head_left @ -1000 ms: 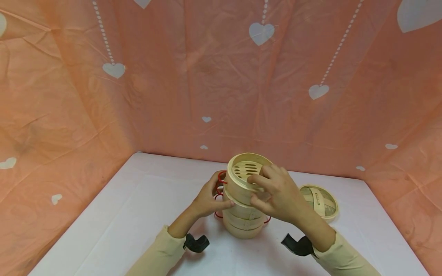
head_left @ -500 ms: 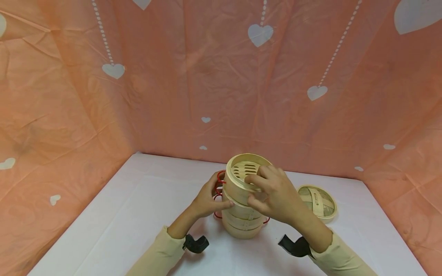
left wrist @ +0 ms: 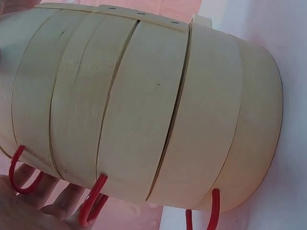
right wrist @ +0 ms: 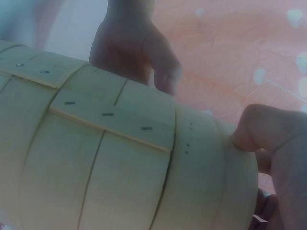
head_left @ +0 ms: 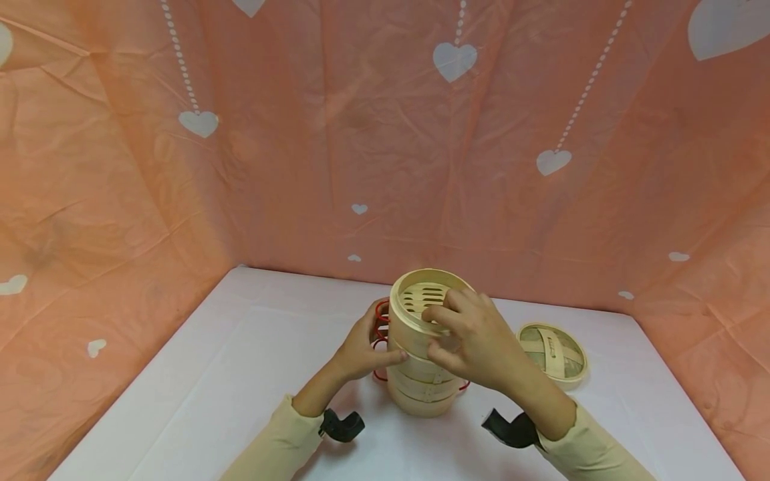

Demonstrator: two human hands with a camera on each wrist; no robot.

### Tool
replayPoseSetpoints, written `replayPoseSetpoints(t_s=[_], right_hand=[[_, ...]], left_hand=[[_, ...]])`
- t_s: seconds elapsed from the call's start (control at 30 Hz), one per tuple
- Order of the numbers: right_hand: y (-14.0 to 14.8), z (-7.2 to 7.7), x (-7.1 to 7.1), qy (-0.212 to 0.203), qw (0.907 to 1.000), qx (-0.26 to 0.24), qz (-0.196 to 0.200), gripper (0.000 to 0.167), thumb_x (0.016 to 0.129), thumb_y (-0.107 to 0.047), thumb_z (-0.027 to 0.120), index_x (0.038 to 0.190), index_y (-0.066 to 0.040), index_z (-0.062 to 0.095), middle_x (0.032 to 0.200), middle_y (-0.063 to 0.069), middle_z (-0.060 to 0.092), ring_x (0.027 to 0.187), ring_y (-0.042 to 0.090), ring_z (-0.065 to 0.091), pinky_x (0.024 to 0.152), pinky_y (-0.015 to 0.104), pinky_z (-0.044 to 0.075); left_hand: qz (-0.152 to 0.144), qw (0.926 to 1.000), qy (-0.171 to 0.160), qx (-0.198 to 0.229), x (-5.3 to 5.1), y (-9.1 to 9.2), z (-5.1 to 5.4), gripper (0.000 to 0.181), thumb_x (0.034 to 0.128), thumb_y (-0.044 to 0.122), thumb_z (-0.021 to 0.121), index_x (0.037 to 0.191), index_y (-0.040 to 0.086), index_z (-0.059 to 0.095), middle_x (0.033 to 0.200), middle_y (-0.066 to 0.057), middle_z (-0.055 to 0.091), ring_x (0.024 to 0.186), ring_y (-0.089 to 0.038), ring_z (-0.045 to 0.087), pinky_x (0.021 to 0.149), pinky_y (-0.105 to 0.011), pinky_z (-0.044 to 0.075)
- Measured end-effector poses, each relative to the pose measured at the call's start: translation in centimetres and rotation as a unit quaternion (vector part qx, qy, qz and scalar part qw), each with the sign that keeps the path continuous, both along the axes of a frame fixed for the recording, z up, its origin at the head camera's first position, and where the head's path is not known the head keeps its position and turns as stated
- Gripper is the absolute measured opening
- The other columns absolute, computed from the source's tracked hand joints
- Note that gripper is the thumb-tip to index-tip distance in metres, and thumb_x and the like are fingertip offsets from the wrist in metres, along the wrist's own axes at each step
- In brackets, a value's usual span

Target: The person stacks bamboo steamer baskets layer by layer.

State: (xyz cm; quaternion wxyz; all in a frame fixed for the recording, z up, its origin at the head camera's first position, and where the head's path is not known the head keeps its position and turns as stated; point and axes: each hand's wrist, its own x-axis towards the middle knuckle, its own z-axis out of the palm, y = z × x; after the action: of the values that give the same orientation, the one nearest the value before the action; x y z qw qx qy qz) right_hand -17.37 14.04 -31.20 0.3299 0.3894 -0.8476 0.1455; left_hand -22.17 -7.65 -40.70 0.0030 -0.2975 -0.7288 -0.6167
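Your left grip (head_left: 361,349) curls round the left side of the bamboo steamer stack (head_left: 421,395), thumb across its front, close by the red loops (left wrist: 214,211). The stack stands on the counter (head_left: 240,374) between your grips, long axis upright. Your right grip (head_left: 475,341) pinches the right rim of the top tier (head_left: 412,333), thumb outside, so it sits nearer the opening. The round lid (head_left: 556,357) lies apart, farther right.

The steamer stack (head_left: 419,369) looks like pale wood or bamboo to me — smooth, matt, pinned with small metal staples (right wrist: 107,114). Its red handles (left wrist: 215,208) shine (plastic-coated, I'd say). The peach sheeting (head_left: 397,140) is creased, faintly glossy; the sleeves (head_left: 283,431) are matt cloth.
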Motion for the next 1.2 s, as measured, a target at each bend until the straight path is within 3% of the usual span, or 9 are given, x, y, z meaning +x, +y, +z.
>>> replayPoseSetpoints(t_s=[0.2,0.47,0.8,1.2], right_hand=[[0.03,0.0,0.12,-0.002,1.0,-0.001,-0.001,0.023,0.067,-0.022,0.069,0.09,-0.022,0.067,0.076,-0.008,0.044,0.075,0.01,0.043,0.066,0.028,0.031],[0.14,-0.06,0.17,0.001,1.0,-0.006,0.001,0.023,0.067,-0.022,0.069,0.09,-0.022,0.067,0.076,-0.008,0.043,0.076,0.01,0.043,0.067,0.03,0.032],[0.11,-0.08,0.26,0.004,0.9999,-0.009,0.004,0.023,0.067,-0.021,0.068,0.09,-0.021,0.067,0.076,-0.008,0.044,0.076,0.009,0.043,0.067,0.029,0.031],[-0.19,-0.14,0.2,0.019,0.9998,-0.009,0.006,0.024,0.066,-0.019,0.068,0.09,-0.019,0.069,0.075,-0.007,0.046,0.074,0.011,0.046,0.066,0.031,0.034]], left_hand=[[0.004,1.0,0.008,-0.002,0.08,-0.02,-0.07,0.08,0.0737,0.011,0.077,0.142,0.005,0.036,0.13,-0.019,0.054,0.108,-0.024,0.058,0.087,-0.03,0.052],[0.013,0.999,0.044,-0.004,0.01,0.05,-0.43,0.08,0.0733,0.017,0.076,0.142,0.007,0.036,0.126,-0.018,0.056,0.104,-0.015,0.058,0.083,-0.027,0.053],[0.011,0.9999,0.01,-0.006,0.28,0.1,0.03,0.081,0.0736,0.012,0.076,0.143,0.008,0.036,0.13,-0.018,0.054,0.11,-0.026,0.056,0.088,-0.03,0.052],[0.014,0.9999,0.006,-0.004,0.24,0.19,-0.2,0.079,0.0746,0.015,0.075,0.143,0.008,0.036,0.132,-0.016,0.053,0.111,-0.024,0.056,0.089,-0.029,0.052]])
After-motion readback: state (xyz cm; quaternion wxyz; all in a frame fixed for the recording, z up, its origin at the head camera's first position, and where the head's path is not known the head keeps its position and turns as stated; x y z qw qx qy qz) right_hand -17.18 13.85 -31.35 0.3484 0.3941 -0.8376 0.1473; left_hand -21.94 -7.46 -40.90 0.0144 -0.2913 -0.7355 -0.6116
